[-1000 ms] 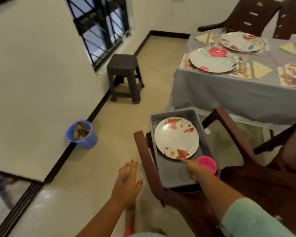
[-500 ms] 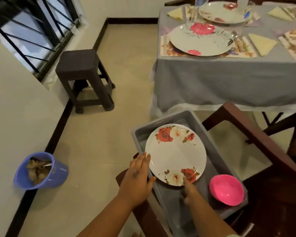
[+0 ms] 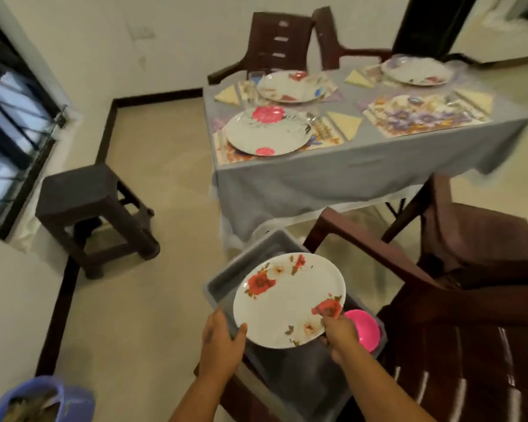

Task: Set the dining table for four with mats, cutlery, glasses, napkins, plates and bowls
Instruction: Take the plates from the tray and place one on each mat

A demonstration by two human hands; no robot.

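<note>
In the upper right of the frame I see the dining table [image 3: 333, 175] under grey cloth, three plates laid on mats. Lower centre, a grey tub [image 3: 247, 266] sits on a brown chair [image 3: 457, 330]. Over it my right hand [image 3: 340, 333] pinches the near rim of the flowered plate [image 3: 287, 300]; my left hand [image 3: 218, 342] curls round its left edge. A pink bowl [image 3: 365, 328] lies in the tub, beside the plate.

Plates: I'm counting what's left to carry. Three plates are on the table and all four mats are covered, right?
Not quite. The head view shows three plates on the table, but the near right mat is bare; the fourth plate is in the person's hands.
</note>
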